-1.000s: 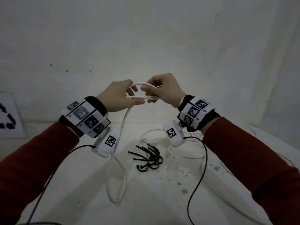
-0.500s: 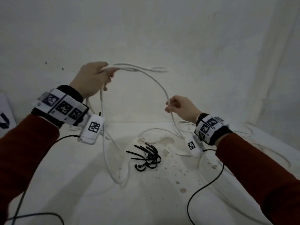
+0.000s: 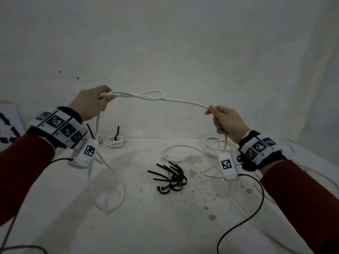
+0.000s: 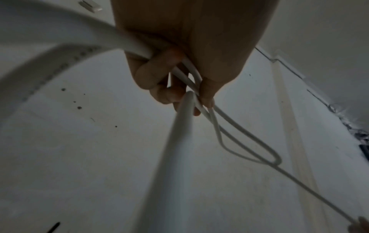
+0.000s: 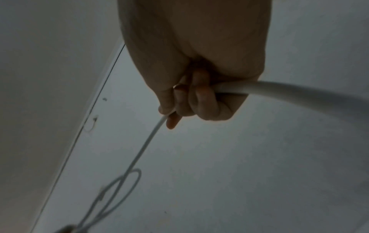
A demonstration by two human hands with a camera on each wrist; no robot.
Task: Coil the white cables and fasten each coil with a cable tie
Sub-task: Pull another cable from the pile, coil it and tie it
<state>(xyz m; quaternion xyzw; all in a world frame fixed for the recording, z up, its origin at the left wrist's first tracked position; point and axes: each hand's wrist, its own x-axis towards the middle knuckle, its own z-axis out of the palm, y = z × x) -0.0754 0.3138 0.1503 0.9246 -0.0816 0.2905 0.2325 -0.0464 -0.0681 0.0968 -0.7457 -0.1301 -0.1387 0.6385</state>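
Observation:
A white cable (image 3: pixel 183 102) stretches in the air between both hands. My left hand (image 3: pixel 90 104) grips several strands of it, with a small loop (image 3: pixel 152 94) sticking out to the right. The left wrist view shows the fingers (image 4: pixel 159 74) curled round the strands and the loop (image 4: pixel 249 141) beyond. My right hand (image 3: pixel 225 121) holds the cable (image 5: pixel 143 148) in a fist further right and lower. The cable's slack hangs from the left hand to a loop (image 3: pixel 111 195) on the table. Black cable ties (image 3: pixel 170 177) lie in a heap at the table's middle.
A coiled white cable with a black tie (image 3: pixel 114 141) lies at the back left. More loose white cable (image 3: pixel 211 145) lies at the back right. Black wrist-camera leads (image 3: pixel 244 215) trail over the stained white table (image 3: pixel 165 226). A recycling sign (image 3: pixel 8 129) is at the far left.
The hands have drawn further apart. My left hand dropped a little, my right hand moved right, and the cable span between them has pulled nearly straight from a high arc.

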